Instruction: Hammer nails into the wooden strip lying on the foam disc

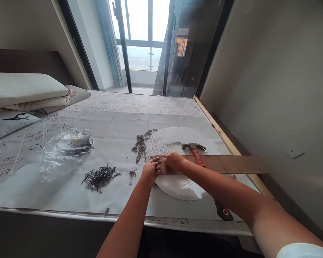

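Observation:
A thin brown board (231, 164) lies across a white round foam slab (174, 138) and reaches past the bed's right edge. At the board's left end, my left hand (151, 169) curls its fingers against the end, thumb and fingertips closed. Just right of it my right hand (174, 161) is closed in a fist over the board; what its fingers hold, if anything, is hidden. A claw hammer (197, 156) with a red and black handle lies over the board, partly covered by my right forearm. Left of my hands lies a heap of nails (100, 178).
Grey crumbly lumps (140, 145) lie beside the slab. A clear plastic bag (67, 152) with dark contents rests at the left on the grey sheet (110, 125). Pillows (27, 89) are stacked far left. A wooden rail (223, 132) runs along the right, near the wall.

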A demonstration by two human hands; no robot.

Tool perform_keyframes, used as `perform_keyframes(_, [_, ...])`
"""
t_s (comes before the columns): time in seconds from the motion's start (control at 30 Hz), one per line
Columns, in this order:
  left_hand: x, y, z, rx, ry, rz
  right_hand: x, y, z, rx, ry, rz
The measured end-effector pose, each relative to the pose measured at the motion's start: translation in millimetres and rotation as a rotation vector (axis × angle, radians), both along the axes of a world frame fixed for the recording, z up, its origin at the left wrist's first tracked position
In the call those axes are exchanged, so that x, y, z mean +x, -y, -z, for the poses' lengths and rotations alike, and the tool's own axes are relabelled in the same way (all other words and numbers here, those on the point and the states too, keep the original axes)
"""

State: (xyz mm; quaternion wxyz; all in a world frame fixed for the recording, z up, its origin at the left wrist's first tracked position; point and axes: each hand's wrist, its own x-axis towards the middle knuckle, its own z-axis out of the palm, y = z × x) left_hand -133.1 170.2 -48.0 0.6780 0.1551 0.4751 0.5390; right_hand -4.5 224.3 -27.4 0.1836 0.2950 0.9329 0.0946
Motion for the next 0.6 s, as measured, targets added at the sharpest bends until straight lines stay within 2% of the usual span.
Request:
perform_keyframes(0.17, [-1.0, -0.3, 1.9, 0.010, 0.010, -0.002, -4.8, -1.9, -7.3, -0.025, 0.045, -0.016])
perform_keyframes(0.43, [-1.0, 0.8, -1.4, -0.006, 0.006, -0.010, 3.5, -3.4, -19.7, 0.013, -0.020, 0.008])
perform_keyframes(0.6, [-0.2, -0.3, -3.7, -0.025, 0.017, -0.031, 7.4, -6.7, -40.6, 0.036, -0.108, 0.024])
